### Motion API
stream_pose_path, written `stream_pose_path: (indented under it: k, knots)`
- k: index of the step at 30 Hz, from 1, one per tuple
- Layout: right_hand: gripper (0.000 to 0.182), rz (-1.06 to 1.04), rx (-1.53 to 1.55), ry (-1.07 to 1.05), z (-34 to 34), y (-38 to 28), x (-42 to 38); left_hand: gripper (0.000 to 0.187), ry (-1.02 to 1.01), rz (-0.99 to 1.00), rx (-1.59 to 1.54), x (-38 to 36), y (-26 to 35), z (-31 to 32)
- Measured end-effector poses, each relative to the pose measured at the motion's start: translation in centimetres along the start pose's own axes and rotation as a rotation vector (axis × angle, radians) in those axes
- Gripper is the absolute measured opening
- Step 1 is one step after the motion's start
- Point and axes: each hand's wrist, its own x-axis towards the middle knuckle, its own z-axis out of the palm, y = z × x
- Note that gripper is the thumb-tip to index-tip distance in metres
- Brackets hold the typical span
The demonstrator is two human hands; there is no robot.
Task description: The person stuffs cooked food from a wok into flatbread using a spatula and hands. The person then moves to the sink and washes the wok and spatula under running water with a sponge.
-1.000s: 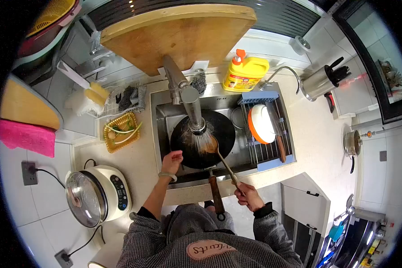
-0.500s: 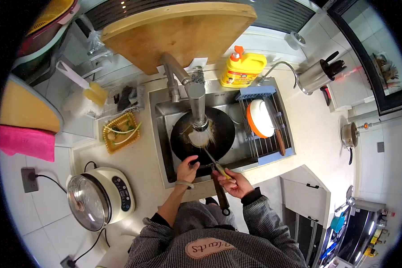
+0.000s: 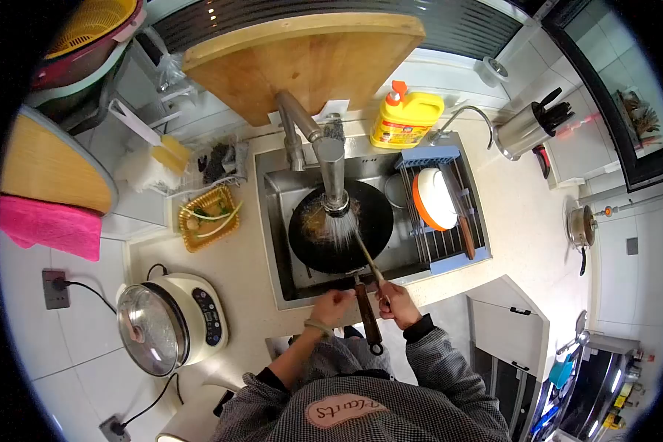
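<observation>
A black wok lies in the steel sink, its wooden handle reaching over the front edge. Water sprays into it from the faucet. My right hand is closed around the handle of a long cooking utensil, which slants into the wok; its head is lost in the spray. On the other side of the wok handle, my left hand is close to the handle's upper end, its fingers blurred.
At the sink's right a blue-ended rack holds an orange-and-white bowl and a knife. Behind stand a yellow detergent bottle and a cutting board. A gold basket and an electric pot stand left.
My left hand has drawn back from the wok's rim toward me and slightly right. The utensil in my right hand stands steeper, and its pale head no longer shows.
</observation>
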Motion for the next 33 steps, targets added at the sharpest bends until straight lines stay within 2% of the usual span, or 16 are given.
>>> stream_pose_path:
  k: [2, 6, 8, 11, 13, 16, 17, 18, 19, 20, 21, 23, 24, 27, 31, 33]
  knots:
    - [0.028, -0.026, 0.006, 0.01, -0.7, -0.6, 0.1, 0.066, -0.429, -0.185, -0.033, -0.6, -0.6, 2.1]
    - [0.027, -0.071, 0.027, 0.02, -1.9, -1.7, 0.8, 0.041, -0.457, -0.271, -0.381, -2.5, 1.0, 6.5]
    - [0.025, -0.114, 0.005, 0.014, -2.4, -1.9, 1.3, 0.03, -0.517, -0.47, -1.275, -2.1, 0.4, 8.3]
    - [0.029, -0.209, -0.227, 0.083, -2.7, -3.2, 1.9, 0.027, -0.501, -0.523, -1.362, -2.0, -0.8, 7.9]
    - [0.029, -0.195, -0.274, 0.126, -3.1, -4.2, 2.4, 0.023, -0.436, -0.5, -1.275, -2.1, -2.6, 6.2]
    - [0.033, -0.465, -0.813, 0.156, -4.0, -5.2, 3.7, 0.015, -0.257, -0.369, -0.836, -4.2, -2.0, 0.6]
    - [0.033, -0.462, -0.814, 0.158, -4.6, -4.9, 4.7, 0.014, -0.255, -0.314, -0.69, -4.6, -2.8, -0.5]
    - [0.031, -0.639, -0.956, 0.24, -5.3, -4.2, 6.2, 0.014, -0.257, -0.316, -0.691, -5.2, -3.3, -1.2]
    - [0.029, -0.817, -1.095, 0.322, -5.7, -3.8, 7.1, 0.017, -0.222, -0.26, -0.468, -5.9, -3.6, -2.0]
    - [0.028, -0.688, -1.138, 0.357, -5.1, -4.2, 6.5, 0.022, -0.186, -0.204, -0.244, -6.5, -4.1, -2.6]
    - [0.028, -0.684, -1.134, 0.357, -5.2, -3.8, 6.7, 0.022, -0.187, -0.208, -0.24, -6.6, -5.6, -2.8]
    - [0.028, -0.63, -1.203, 0.353, -5.6, -2.6, 6.8, 0.036, 0.126, 0.021, 0.267, -7.1, -6.6, -3.2]
    - [0.028, -0.627, -1.203, 0.352, -5.8, -2.0, 6.6, 0.049, 0.034, -0.163, 0.258, -6.9, -7.1, -3.7]
    - [0.029, -0.551, -1.233, 0.289, -6.1, -1.0, 5.6, 0.048, 0.026, -0.169, 0.252, -6.6, -7.5, -4.0]
    - [0.033, -0.596, -1.079, 0.227, -5.5, -1.3, 3.6, 0.048, 0.016, -0.18, 0.205, -7.0, -6.1, -4.3]
    - [0.034, -0.667, -0.996, 0.186, -4.3, -1.1, 3.5, 0.038, 0.046, -0.23, 0.128, -7.4, -4.6, -4.5]
